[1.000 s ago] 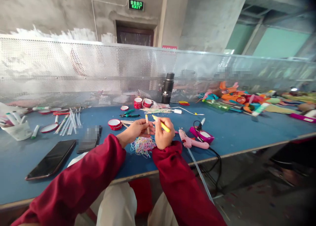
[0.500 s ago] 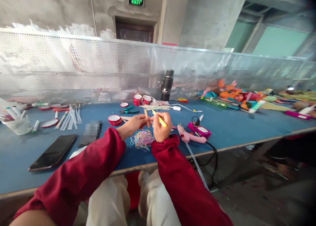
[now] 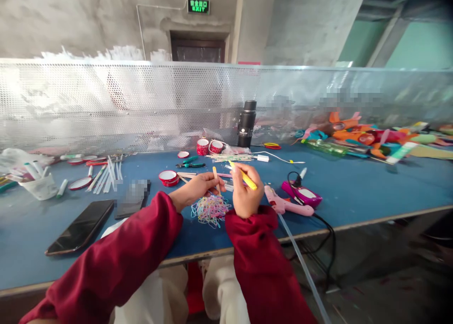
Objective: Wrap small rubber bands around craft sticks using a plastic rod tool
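Black phone [image 3: 80,227] lies on the blue table [image 3: 361,187], near your left sleeve. Tangled pile of pastel loops [image 3: 211,211] sits between your wrists, just your side of the fingers. Your left hand [image 3: 197,188] has a flat wooden stick [image 3: 215,174] pinched in its fingertips, roughly upright. Your right hand [image 3: 246,192] grips a yellow marker [image 3: 248,179] pen-style, tip near the stick, not touching. Pink glue gun [image 3: 288,205] just right of that hand. Beyond: teal-handled pliers [image 3: 191,163], then black bottle [image 3: 247,126], upright by the mesh screen [image 3: 198,95].
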Demonstrator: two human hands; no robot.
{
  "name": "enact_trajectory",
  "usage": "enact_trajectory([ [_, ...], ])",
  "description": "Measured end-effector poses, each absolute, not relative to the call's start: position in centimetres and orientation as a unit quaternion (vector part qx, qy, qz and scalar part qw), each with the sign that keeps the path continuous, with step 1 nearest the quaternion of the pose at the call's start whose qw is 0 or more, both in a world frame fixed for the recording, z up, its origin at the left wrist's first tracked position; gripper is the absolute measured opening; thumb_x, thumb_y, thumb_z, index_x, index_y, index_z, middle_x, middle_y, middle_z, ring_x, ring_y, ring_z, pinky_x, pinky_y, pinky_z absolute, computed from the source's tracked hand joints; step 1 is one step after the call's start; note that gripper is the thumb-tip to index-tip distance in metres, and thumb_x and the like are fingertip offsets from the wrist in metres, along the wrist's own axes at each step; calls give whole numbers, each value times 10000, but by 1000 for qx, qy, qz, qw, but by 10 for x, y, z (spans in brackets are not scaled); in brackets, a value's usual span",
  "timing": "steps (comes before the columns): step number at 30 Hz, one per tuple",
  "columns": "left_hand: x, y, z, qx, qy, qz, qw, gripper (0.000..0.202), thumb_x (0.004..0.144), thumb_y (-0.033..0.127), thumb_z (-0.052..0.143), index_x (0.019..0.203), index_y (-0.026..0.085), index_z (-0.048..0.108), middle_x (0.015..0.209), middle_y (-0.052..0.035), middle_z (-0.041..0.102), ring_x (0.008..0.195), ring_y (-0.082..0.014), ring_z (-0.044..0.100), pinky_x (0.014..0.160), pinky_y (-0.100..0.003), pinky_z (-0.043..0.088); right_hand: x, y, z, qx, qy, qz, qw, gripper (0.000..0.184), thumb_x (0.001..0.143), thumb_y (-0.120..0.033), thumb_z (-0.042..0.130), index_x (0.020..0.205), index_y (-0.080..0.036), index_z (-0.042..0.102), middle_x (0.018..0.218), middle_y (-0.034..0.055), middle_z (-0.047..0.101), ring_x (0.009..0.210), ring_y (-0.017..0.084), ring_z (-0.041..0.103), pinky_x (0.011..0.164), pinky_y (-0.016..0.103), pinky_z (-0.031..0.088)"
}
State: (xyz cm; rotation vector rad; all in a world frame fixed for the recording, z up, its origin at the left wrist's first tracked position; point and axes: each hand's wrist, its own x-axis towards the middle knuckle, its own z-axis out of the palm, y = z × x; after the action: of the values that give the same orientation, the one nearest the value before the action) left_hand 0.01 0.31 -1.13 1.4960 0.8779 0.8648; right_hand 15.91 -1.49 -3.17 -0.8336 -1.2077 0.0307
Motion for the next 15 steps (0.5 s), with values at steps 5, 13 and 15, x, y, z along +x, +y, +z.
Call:
enact_trajectory([
  [5, 1, 4, -13, 623, 367, 363, 588, 239, 895, 352, 762, 992, 146, 689, 875, -51, 736, 652, -89, 599, 613, -216, 406, 155, -28, -37, -371, -527, 56, 762, 158, 961, -376, 643, 987, -224, 676, 897, 45, 783, 830, 212, 761, 802, 364, 602],
  [13, 1, 5, -12, 627, 374, 355, 584, 349, 817, 430, 850, 966, 144, 717, 818, -27, 722, 640, -81, 580, 633, -213, 426, 144, -44, -46, -384, -555, 57, 736, 137, 961, -359, 666, 906, -233, 665, 881, 43, 772, 847, 211, 749, 792, 356, 596],
  [15, 1, 5, -12, 633, 373, 348, 582, 344, 836, 449, 830, 940, 144, 709, 814, -27, 724, 629, -80, 579, 625, -214, 421, 147, -44, -48, -379, -559, 49, 736, 126, 955, -354, 676, 908, -238, 678, 917, 47, 778, 870, 217, 747, 800, 365, 596],
])
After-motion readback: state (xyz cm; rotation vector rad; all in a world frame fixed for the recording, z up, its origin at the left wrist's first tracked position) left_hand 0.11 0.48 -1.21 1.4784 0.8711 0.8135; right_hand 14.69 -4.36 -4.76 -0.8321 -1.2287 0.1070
